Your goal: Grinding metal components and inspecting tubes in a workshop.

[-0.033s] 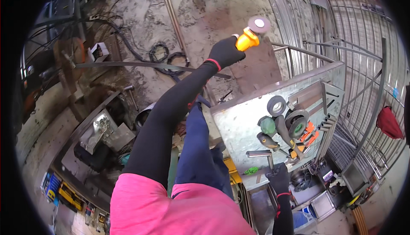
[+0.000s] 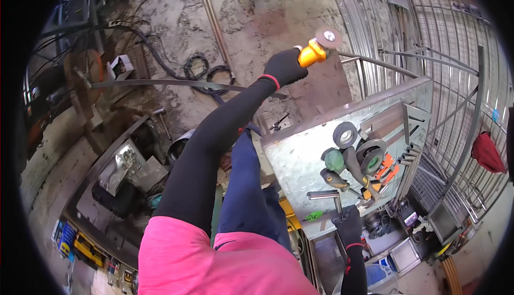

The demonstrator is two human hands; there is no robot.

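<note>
My left hand, in a black glove, is stretched out over the floor beyond the table and closed around a yellow angle grinder. A thin brown disc is on the grinder's far end. At the table's near edge my right hand, gloved too, is wrapped round a metal tube piece with a short crosspiece at its top. Beside that piece are a green tangle, a hammer and a dark grinder. My fingertips are partly hidden in both gloves.
The metal table carries grinding wheels, orange clamps and cut tubes. Long bars and a grille stand to the right. Coiled black cable lies on the floor. A flat metal bar crosses at left.
The scene has shifted slightly in view. The grinder sits a little lower and further right, its disc tilted differently. Both hands keep their grips.
</note>
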